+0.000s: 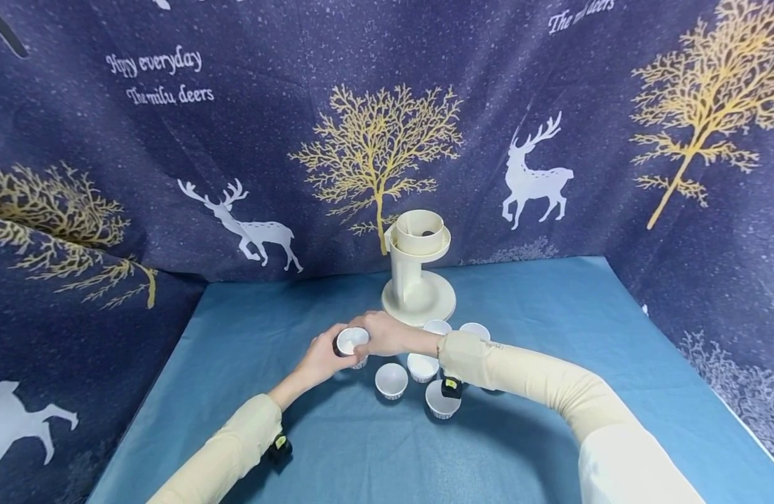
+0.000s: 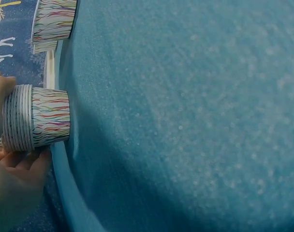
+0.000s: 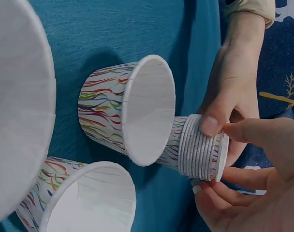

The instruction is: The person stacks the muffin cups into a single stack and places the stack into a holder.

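My left hand (image 1: 321, 360) grips a stack of nested paper cups (image 2: 50, 118), white with colourful wavy stripes, over the blue table. Thumb and fingers of my right hand (image 1: 389, 332) pinch the rim of the top paper cup (image 3: 221, 157), which stands slightly out from the stack's other rims in the right wrist view. Single paper cups stand close by to the right, among them a near one (image 1: 391, 381), one behind it (image 1: 422, 366) and one at the front (image 1: 443, 402). My right forearm partly covers the group.
At the back of the blue cloth (image 1: 336, 448) stands a cream appliance (image 1: 407, 276) with a round base and a cup-shaped top. Two more paper cups, one on the left (image 1: 437, 327) and one on the right (image 1: 475, 330), sit before it. A patterned curtain (image 1: 260, 140) hangs behind.
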Motion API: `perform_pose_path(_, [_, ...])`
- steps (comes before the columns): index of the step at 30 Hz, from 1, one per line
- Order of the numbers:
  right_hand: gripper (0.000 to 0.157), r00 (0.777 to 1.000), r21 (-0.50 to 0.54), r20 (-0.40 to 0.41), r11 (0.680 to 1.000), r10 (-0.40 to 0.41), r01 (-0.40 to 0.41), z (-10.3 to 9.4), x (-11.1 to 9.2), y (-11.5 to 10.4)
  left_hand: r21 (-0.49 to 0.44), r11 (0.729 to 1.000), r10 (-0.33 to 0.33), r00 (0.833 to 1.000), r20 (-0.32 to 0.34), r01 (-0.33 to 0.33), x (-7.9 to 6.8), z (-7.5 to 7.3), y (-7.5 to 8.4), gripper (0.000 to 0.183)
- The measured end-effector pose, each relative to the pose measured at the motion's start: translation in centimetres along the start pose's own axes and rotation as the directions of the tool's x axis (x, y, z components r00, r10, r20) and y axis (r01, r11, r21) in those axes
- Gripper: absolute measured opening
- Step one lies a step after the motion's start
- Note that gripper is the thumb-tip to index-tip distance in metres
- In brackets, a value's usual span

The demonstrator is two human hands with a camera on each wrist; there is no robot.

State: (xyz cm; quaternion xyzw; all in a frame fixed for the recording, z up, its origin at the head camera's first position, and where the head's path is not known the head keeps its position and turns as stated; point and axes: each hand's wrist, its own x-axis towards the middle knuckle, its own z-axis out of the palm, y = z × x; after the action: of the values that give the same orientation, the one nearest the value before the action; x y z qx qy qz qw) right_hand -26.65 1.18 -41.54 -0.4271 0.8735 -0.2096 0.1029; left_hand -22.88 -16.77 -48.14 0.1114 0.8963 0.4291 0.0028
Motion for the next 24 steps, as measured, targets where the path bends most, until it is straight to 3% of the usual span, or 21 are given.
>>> perform_pose_path(9, [0.034,1.000,-0.077,0.016,0.997,0.023,-0.022,-0.02,0.01,-0.38,0.003,1.000,0.001,1.000,0.005,-0.001,-0.05,-0.05,-0.02,0.058])
perform_pose_path(18, [0.045,0.998,-0.077,0.043,0.997,0.034,-0.031,-0.26,-0.30,-0.01,0.011,1.000,-0.007,1.000,0.015,0.007,-0.04,-0.05,0.10,0.059])
perform_pose_path(24, [0.037,0.999,-0.030,0.046,0.999,0.021,-0.020,-0.58,-0.57,0.20,0.002,1.000,0.002,1.000,0.008,-0.002,-0.10,-0.17,0.23,0.059])
